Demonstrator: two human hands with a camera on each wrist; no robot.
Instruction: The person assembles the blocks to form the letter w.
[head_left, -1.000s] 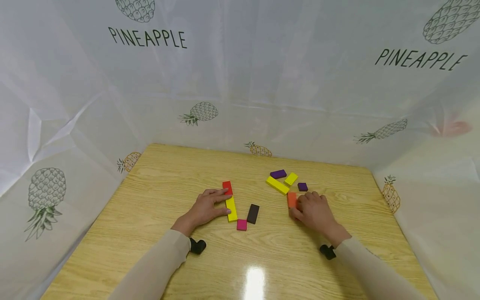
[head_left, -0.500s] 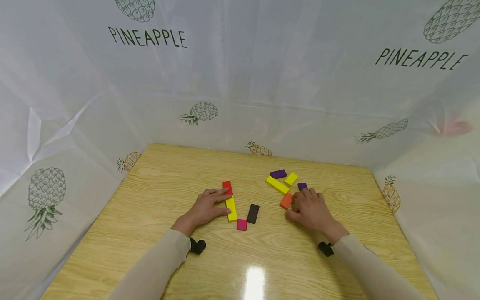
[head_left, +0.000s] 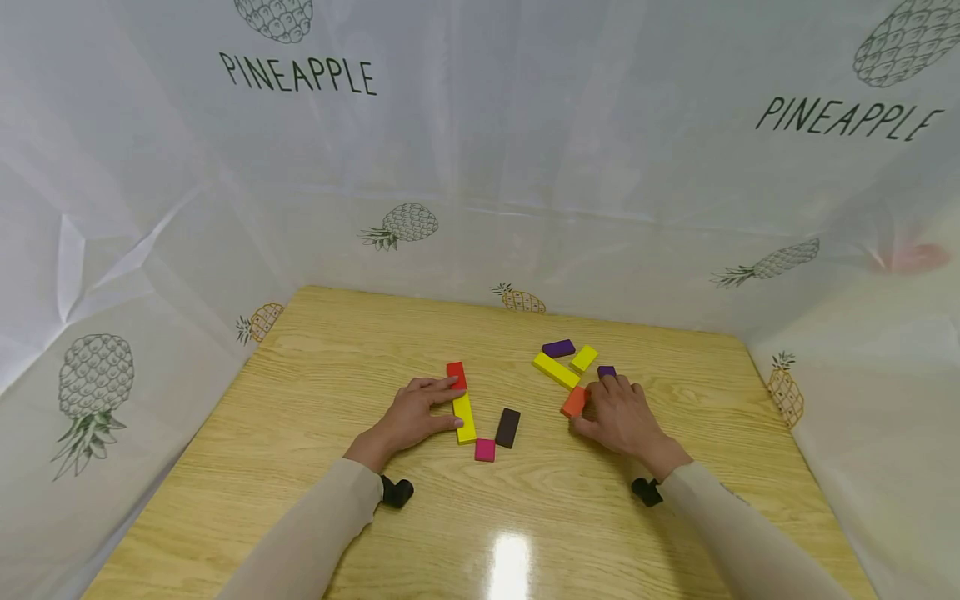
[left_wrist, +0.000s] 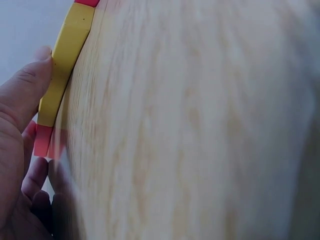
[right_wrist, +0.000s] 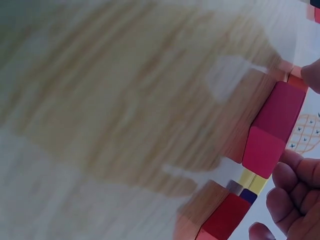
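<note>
My left hand [head_left: 408,417] rests beside a row of a red block [head_left: 455,372] and a long yellow block [head_left: 464,418]. Its fingertips touch the red block and its thumb touches the yellow one. Past the row's near end lie a pink square block [head_left: 485,450] and a black block [head_left: 507,427]. My right hand [head_left: 621,418] arches low over the table, fingers bent, its thumb by an orange block [head_left: 574,402]. Beneath it, the right wrist view shows a magenta block [right_wrist: 265,130] and a red block [right_wrist: 225,216], hidden from the head view. Whether it pinches any block is unclear.
Beyond the right hand, a long yellow block [head_left: 557,370], a short yellow block [head_left: 584,358] and a purple block [head_left: 558,348] form a group. A smaller purple block [head_left: 606,371] is partly covered by the fingers. A pineapple-print sheet [head_left: 480,167] surrounds the wooden table [head_left: 360,333].
The orange block has turned, its near end swinging left, and now slants below the long yellow block. My right hand has shifted slightly left and away, covering part of the small purple block. The left hand stays put.
</note>
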